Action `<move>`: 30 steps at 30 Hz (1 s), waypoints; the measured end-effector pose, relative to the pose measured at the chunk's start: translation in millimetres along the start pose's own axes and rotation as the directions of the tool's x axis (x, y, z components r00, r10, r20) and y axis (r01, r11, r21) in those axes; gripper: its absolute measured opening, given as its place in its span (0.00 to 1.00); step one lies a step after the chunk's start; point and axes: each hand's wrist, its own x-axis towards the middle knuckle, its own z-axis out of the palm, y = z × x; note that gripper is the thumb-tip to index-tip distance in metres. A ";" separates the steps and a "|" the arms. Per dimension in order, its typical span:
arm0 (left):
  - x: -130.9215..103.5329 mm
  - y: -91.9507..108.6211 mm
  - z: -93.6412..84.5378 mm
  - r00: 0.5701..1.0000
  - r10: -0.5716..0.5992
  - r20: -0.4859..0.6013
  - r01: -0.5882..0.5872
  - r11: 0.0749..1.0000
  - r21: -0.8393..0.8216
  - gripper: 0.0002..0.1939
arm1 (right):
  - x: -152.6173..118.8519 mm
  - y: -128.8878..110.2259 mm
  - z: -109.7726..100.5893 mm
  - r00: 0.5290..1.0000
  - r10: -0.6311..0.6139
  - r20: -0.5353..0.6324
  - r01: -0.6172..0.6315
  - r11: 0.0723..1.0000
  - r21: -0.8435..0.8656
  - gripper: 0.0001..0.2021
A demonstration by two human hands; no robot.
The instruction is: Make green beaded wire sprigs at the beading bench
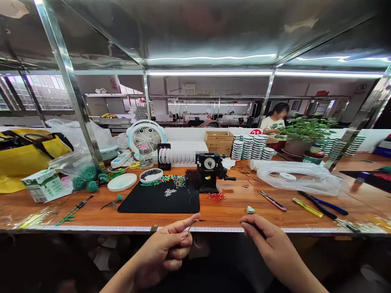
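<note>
My left hand (171, 246) is at the front edge of the table, its thumb and fingers pinched on a thin wire (192, 225) that slants up between them. To the right, my right hand (265, 236) is closed too, thumb against forefinger; what it holds is too small and dark to make out. A small pale piece (250, 209) lies just above the right fingertips. Beyond the left hand is a black mat (159, 203) bearing colored beads (175, 179) and a little heap of white pieces (169, 192).
A black winding machine with a dial (209, 163) stands behind the mat. Red pieces (216, 196) lie before it. Tweezers (273, 201), a yellow tool (307, 207) and blue-handled pliers (325, 204) lie at right. A person (274, 122) sits beyond the partition.
</note>
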 end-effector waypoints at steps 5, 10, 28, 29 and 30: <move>-5.9 -5.0 -6.8 0.998 -0.032 0.047 0.026 0.992 0.123 0.24 | 0.8 -0.8 -9.7 0.966 -0.167 -0.197 0.150 0.984 -0.098 0.09; -12.8 39.1 -52.0 0.796 0.567 -0.211 -0.281 0.656 0.701 0.12 | -7.2 20.0 -46.4 0.950 -0.269 -0.159 0.208 0.925 -0.317 0.11; 12.4 106.8 -76.5 0.447 0.894 0.042 0.038 -0.066 0.997 0.16 | -0.8 -31.0 -24.5 0.990 -0.005 0.138 0.016 0.997 -0.079 0.14; 9.3 98.6 -54.5 0.498 0.867 -0.024 -0.046 0.055 0.997 0.15 | 3.6 -34.7 -21.8 0.987 0.000 0.158 0.008 0.999 -0.054 0.14; 7.0 88.7 -31.5 0.611 0.791 -0.036 -0.146 0.157 0.977 0.14 | 8.6 -38.2 -19.3 0.984 0.003 0.179 0.002 1.000 -0.027 0.15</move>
